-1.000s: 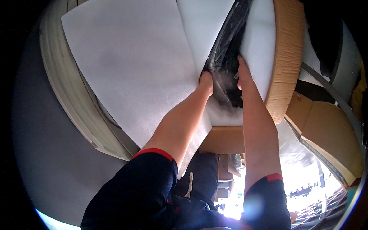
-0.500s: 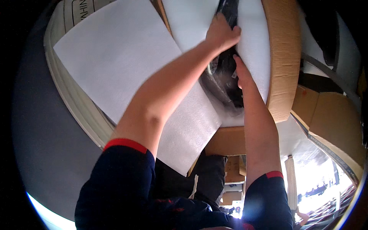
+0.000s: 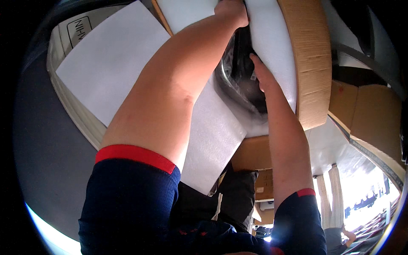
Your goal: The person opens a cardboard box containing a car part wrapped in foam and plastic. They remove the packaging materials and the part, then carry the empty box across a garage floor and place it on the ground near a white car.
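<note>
While both hands work inside the cardboard box (image 3: 312,63): left hand (image 3: 231,10) pressed on the dark plastic-wrapped item (image 3: 240,72), fingers' closure not discernible; right hand (image 3: 260,72) flat against it, holding nothing. Item sits between white foam sheets (image 3: 272,38) (slippery film). Risk: wrap tearing or item sliding askew.
</note>
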A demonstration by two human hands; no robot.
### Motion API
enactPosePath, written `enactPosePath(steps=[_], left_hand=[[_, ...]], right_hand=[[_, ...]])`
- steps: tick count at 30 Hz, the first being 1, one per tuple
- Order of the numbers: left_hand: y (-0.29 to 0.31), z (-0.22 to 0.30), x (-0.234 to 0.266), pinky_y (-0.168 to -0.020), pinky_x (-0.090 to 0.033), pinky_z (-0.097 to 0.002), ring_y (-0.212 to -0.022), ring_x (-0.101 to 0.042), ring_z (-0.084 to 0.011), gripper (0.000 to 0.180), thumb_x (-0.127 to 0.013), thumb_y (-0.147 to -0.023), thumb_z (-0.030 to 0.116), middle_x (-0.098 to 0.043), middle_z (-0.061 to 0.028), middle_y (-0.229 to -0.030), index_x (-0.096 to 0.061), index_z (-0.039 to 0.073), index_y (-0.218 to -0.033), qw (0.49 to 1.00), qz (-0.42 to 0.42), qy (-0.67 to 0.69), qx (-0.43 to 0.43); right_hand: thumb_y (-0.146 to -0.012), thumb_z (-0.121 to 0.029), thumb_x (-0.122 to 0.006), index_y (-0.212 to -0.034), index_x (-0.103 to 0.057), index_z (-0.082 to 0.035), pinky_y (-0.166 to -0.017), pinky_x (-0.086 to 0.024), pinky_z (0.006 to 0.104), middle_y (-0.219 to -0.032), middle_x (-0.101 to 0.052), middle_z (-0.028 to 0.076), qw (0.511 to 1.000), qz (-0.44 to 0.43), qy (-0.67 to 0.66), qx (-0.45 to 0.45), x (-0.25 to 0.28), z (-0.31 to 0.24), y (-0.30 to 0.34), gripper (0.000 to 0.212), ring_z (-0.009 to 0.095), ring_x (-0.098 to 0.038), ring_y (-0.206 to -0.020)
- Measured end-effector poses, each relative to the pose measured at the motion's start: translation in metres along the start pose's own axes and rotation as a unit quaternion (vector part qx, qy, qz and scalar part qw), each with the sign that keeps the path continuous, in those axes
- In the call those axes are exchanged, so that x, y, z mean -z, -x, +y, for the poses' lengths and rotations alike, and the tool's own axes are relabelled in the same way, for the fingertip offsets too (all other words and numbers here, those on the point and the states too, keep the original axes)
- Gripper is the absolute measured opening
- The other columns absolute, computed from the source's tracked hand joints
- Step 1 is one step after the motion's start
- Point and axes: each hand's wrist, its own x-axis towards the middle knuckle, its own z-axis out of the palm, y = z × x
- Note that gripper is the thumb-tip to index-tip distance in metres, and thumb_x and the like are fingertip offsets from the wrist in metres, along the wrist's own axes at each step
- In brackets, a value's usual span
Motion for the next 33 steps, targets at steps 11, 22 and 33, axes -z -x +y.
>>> enactPosePath(steps=[11, 22, 33], left_hand=[[0.001, 0.010, 0.011, -0.120, -0.025, -0.0418, -0.144, -0.038, -0.0395, 0.087, -0.057, -0.091, 0.028, -0.040, -0.0301, -0.153, -0.015, -0.006, -0.159, 0.989, -0.025, -0.147, 0.006], [0.002, 0.005, 0.030, -0.116, -0.037, -0.0435, -0.139, -0.043, -0.0427, 0.108, -0.074, -0.079, 0.037, -0.041, -0.0349, -0.150, -0.014, -0.005, -0.159, 1.000, -0.002, -0.023, 0.020], [0.024, 0.004, 0.045, -0.121, -0.029, -0.0456, -0.144, -0.031, -0.0512, 0.115, -0.077, -0.072, 0.029, -0.030, -0.0424, -0.151, -0.010, -0.008, -0.158, 0.998, -0.014, -0.051, -0.015]], right_hand=[[-0.091, -0.051, -0.065, -0.158, -0.034, -0.010, -0.122, -0.018, 0.0452, -0.164, -0.030, 0.014, 0.995, -0.008, 0.012, -0.095, -0.014, -0.026, 0.015, 0.084, 0.030, -0.028, -0.150], [-0.089, -0.057, -0.064, -0.160, -0.032, -0.009, -0.123, -0.014, 0.0461, -0.168, -0.023, 0.016, 0.993, -0.078, -0.002, -0.093, -0.005, -0.025, 0.019, 0.092, 0.032, -0.020, -0.153], [-0.087, -0.067, -0.059, -0.162, -0.025, -0.010, -0.124, -0.007, 0.0473, -0.170, -0.015, 0.015, 0.970, -0.183, 0.060, -0.152, 0.015, -0.024, 0.024, 0.100, 0.029, -0.011, -0.157]])
